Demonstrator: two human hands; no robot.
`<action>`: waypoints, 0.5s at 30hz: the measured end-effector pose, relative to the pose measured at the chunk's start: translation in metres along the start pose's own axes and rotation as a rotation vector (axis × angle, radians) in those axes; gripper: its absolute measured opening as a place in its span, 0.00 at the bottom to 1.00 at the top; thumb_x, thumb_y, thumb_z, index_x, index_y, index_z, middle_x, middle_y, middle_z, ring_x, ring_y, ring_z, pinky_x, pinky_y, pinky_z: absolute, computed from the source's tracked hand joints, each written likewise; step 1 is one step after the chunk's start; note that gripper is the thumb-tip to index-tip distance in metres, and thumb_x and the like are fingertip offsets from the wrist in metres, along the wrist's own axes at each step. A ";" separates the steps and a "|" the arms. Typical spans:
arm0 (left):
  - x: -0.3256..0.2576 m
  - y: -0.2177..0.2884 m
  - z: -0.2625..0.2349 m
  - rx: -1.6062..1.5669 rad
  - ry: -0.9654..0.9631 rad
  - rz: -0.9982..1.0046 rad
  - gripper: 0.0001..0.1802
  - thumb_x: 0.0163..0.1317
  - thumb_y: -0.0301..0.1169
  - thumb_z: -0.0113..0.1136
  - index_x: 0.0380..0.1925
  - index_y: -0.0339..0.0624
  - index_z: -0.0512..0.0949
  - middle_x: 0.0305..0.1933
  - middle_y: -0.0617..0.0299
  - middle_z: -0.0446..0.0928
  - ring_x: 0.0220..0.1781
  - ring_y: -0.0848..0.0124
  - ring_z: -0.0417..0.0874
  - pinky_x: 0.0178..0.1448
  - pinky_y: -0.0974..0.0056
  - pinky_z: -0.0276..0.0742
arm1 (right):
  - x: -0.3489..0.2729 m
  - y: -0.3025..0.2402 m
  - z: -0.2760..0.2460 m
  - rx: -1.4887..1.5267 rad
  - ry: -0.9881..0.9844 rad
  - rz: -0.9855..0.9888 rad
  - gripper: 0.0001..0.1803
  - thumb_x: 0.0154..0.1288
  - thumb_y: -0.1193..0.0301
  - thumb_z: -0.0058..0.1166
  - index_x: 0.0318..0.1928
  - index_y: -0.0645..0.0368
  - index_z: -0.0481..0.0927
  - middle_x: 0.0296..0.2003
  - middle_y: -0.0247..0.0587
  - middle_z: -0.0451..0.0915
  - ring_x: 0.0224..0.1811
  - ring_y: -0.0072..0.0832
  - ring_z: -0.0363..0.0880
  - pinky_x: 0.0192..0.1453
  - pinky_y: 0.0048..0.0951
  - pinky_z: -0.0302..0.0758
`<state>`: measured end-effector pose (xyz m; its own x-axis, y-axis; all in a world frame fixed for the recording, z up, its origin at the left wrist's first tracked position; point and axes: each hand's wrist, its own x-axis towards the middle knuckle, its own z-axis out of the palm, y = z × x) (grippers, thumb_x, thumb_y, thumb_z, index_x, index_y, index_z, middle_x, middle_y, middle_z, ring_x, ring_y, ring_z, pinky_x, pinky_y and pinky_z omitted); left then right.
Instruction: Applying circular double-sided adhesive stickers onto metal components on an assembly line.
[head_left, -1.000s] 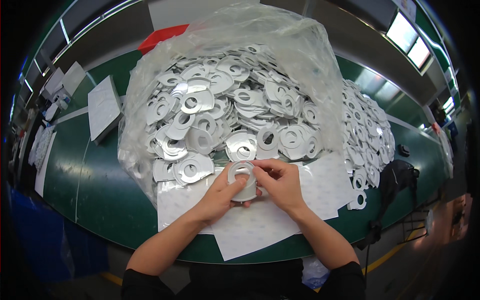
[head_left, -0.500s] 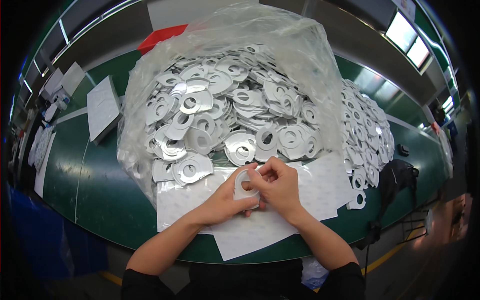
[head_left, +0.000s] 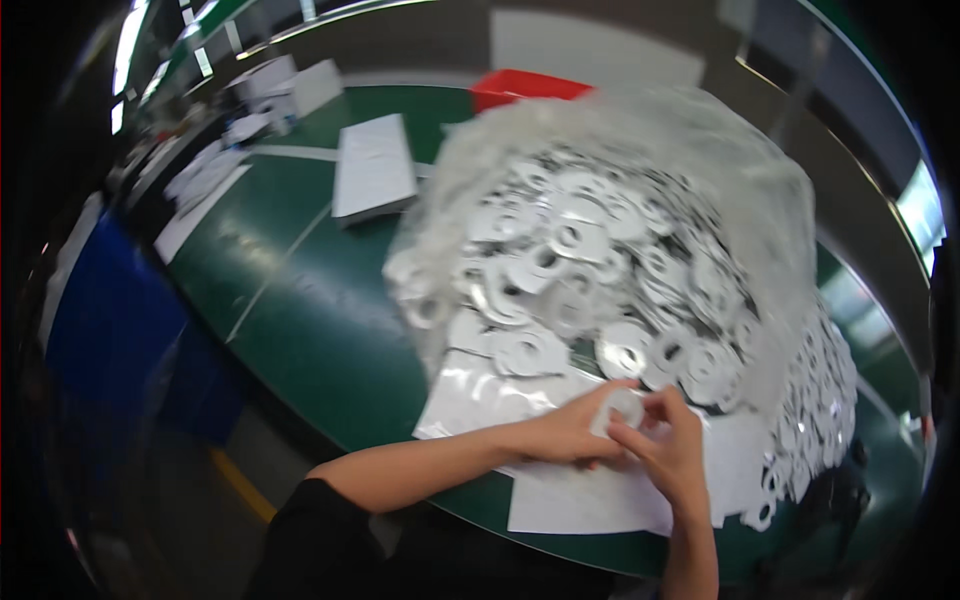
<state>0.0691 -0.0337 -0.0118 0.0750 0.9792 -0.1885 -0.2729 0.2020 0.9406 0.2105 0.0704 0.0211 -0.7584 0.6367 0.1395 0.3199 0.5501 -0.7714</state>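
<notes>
Above white sheets of paper [head_left: 580, 503] at the table's near side, both my hands hold one white plastic part [head_left: 622, 404] with a rounded end. My left hand [head_left: 565, 425] grips it from the left, and my right hand [head_left: 672, 440] closes its thumb and fingers on its right side. Blur hides the part's details. Just beyond my hands, a clear plastic bag [head_left: 770, 180] lies open around a heap of similar white parts with round holes [head_left: 575, 240]. A few of these parts [head_left: 530, 350] rest at the bag's near left edge.
A second heap of white parts [head_left: 815, 400] lies at the right. A white box [head_left: 375, 165] stands left of the bag on the green table [head_left: 300, 290], and a red bin [head_left: 525, 88] behind it. Something black [head_left: 835, 495] sits near the right edge.
My view has swung left, so the table, bag and hands appear farther right. The part stays between both hands, looking more tilted and blurred.
</notes>
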 end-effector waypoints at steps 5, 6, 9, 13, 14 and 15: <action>-0.006 0.001 -0.004 -0.066 0.011 -0.009 0.44 0.55 0.27 0.59 0.68 0.51 0.45 0.35 0.60 0.75 0.30 0.76 0.77 0.28 0.75 0.70 | 0.003 0.006 0.001 0.197 -0.120 0.034 0.10 0.52 0.76 0.61 0.31 0.66 0.74 0.23 0.37 0.77 0.26 0.21 0.74 0.34 0.21 0.70; -0.006 0.002 -0.005 -0.084 0.016 -0.008 0.43 0.55 0.27 0.58 0.67 0.50 0.45 0.36 0.59 0.76 0.30 0.75 0.78 0.27 0.75 0.71 | 0.004 0.007 0.003 0.187 -0.079 -0.006 0.07 0.54 0.77 0.58 0.30 0.66 0.73 0.22 0.36 0.76 0.25 0.19 0.73 0.32 0.20 0.69; -0.005 0.000 -0.008 -0.127 -0.033 -0.005 0.43 0.55 0.26 0.57 0.67 0.48 0.45 0.36 0.58 0.76 0.31 0.74 0.79 0.26 0.74 0.71 | 0.005 0.000 0.003 0.150 -0.100 0.065 0.06 0.59 0.75 0.53 0.31 0.66 0.73 0.22 0.36 0.75 0.25 0.19 0.73 0.31 0.20 0.69; -0.009 0.003 -0.010 -0.111 -0.082 -0.001 0.43 0.55 0.26 0.56 0.67 0.46 0.44 0.37 0.57 0.76 0.32 0.73 0.79 0.25 0.74 0.72 | 0.005 0.006 0.008 0.171 -0.112 0.094 0.10 0.64 0.71 0.51 0.31 0.67 0.74 0.23 0.39 0.77 0.26 0.20 0.73 0.32 0.21 0.69; -0.008 0.005 -0.010 -0.122 -0.077 -0.002 0.43 0.55 0.25 0.56 0.67 0.46 0.44 0.38 0.56 0.76 0.33 0.73 0.79 0.25 0.74 0.72 | 0.006 0.008 0.009 0.236 -0.106 0.099 0.10 0.65 0.71 0.50 0.32 0.67 0.74 0.24 0.37 0.76 0.26 0.19 0.73 0.32 0.21 0.69; -0.007 0.007 -0.009 -0.132 -0.072 -0.004 0.43 0.55 0.24 0.56 0.67 0.46 0.44 0.38 0.55 0.76 0.33 0.73 0.80 0.26 0.74 0.72 | 0.006 0.009 0.009 0.301 -0.099 0.104 0.10 0.66 0.70 0.49 0.33 0.67 0.75 0.24 0.35 0.76 0.27 0.18 0.73 0.32 0.20 0.69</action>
<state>0.0582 -0.0393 -0.0063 0.1431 0.9755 -0.1668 -0.3959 0.2109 0.8937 0.2040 0.0745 0.0091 -0.7870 0.6170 0.0005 0.2277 0.2912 -0.9292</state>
